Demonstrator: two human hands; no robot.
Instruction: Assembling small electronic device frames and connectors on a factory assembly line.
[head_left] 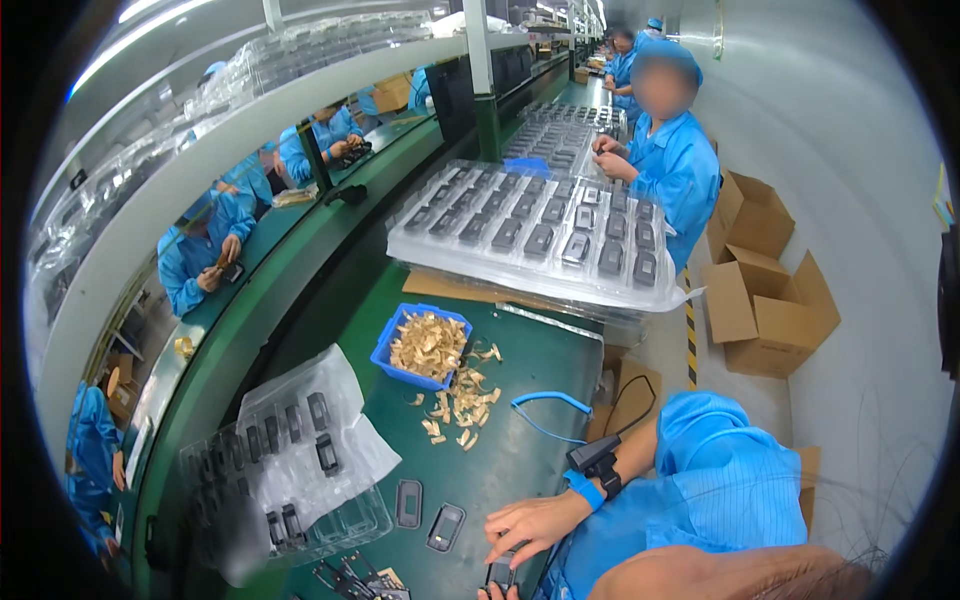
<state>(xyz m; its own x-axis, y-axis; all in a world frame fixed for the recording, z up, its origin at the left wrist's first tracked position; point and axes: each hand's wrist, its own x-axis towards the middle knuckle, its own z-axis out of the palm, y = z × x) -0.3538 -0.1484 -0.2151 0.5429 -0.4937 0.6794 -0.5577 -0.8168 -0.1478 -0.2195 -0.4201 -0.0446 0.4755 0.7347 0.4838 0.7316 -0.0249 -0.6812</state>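
Observation:
My right hand (pixel 532 524) reaches down from the right, its fingertips pressed onto a small black casing (pixel 499 574) at the bottom edge. At that edge the fingertips of my left hand (pixel 496 593) touch the casing's near end; the rest of that hand is cut off. Two dark rectangular casings, one (pixel 408 503) farther left and one (pixel 445 527) closer to my right hand, lie flat on the green bench. Around my right wrist are a blue wristband (pixel 584 488) and a strapped black device (pixel 594 456).
A blue bin (pixel 378 355) of gold-coloured metal clips stands mid-bench, with loose clips (pixel 466 400) spilled beside it. At left, a clear tray (pixel 368 520) holds black casings. Stacked trays (pixel 440 245) fill the far end, near a co-worker (pixel 680 160). Dark parts (pixel 355 578) lie in front. Cartons (pixel 765 320) stand right.

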